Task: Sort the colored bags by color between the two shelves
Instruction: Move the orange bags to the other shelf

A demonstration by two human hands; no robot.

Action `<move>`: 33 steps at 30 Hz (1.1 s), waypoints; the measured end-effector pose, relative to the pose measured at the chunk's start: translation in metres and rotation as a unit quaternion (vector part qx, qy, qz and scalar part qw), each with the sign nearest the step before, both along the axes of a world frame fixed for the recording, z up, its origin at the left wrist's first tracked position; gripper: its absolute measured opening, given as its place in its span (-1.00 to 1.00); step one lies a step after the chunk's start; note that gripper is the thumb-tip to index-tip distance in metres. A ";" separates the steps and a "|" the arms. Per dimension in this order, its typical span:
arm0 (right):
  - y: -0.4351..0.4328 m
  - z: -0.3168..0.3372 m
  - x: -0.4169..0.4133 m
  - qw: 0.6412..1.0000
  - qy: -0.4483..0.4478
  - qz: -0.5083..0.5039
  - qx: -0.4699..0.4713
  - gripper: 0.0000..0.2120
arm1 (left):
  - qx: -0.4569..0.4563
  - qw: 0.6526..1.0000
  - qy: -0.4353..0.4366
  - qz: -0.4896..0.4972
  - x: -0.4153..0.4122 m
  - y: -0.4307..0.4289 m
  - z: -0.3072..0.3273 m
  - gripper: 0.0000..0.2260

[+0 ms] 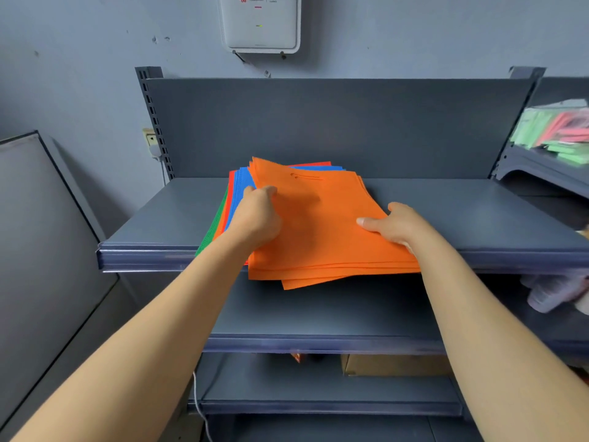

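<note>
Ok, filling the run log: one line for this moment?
both hands on orange bags | mixed stack | top shelf | lower shelf bare

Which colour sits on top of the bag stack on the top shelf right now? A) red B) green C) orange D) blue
C: the orange bags lie on top of the stack, under the left hand and the right hand, while blue, red and green edges only peek out beneath at the stack's left side on the top shelf.
</note>
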State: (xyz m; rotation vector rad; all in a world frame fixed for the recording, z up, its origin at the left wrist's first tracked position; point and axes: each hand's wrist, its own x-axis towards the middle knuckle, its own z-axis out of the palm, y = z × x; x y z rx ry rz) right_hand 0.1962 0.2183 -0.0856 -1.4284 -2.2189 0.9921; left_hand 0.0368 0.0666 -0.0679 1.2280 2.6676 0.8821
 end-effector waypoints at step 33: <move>-0.113 0.045 -0.006 0.895 0.119 0.254 0.347 -0.57 | 0.050 0.952 0.259 0.153 0.088 -0.109 0.025 -0.60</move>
